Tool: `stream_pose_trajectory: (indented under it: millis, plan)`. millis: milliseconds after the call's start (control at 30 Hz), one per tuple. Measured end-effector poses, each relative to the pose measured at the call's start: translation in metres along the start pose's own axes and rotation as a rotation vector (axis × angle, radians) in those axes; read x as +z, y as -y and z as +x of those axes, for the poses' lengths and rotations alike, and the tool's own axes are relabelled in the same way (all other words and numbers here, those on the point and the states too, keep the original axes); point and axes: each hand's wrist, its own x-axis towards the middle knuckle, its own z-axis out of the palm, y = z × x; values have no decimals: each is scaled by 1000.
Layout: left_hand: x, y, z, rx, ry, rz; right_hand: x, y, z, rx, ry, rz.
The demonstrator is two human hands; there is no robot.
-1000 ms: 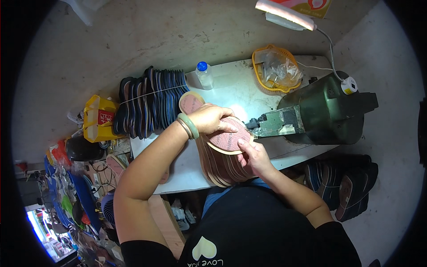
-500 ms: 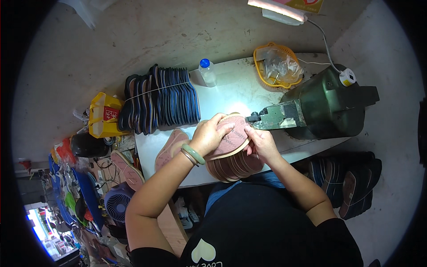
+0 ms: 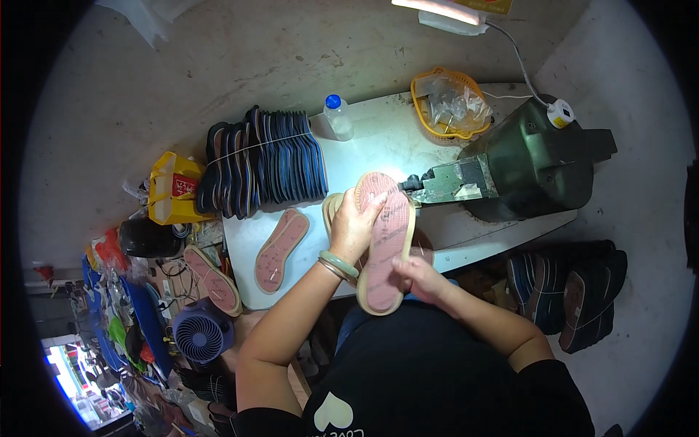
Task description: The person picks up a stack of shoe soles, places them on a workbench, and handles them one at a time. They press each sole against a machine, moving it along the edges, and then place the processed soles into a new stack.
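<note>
Head view: we see left fingers (image 3: 373, 210) clamped on pink sole (image 3: 386, 237); right fingers (image 3: 409, 269) curled at its edge, grip unclear.

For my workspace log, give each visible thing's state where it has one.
Flat pink cream-edged shoe sole, gripped by the left hand
Blue-capped clear plastic bottle, standing, closed
Long white lamp, lit
Dark blue sole stack, tied with string
Yellow plastic basket, open, holding clear plastic
Round purple fan, running or stopped: unclear
Dark green machine, on or off: unclear
</note>
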Motion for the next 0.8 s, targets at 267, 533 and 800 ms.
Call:
stream_pose_trajectory:
  millis: [267, 533, 800]
  plan:
    - [21, -1, 5, 48, -318, 36, 22, 9, -36, 24, 274, 522]
    - [28, -12, 23, -259, -434, 9, 36, 32, -39, -189, -23, 342]
    - [-19, -20, 73, 554, 401, 803, 44, 59, 1, -268, -228, 206]
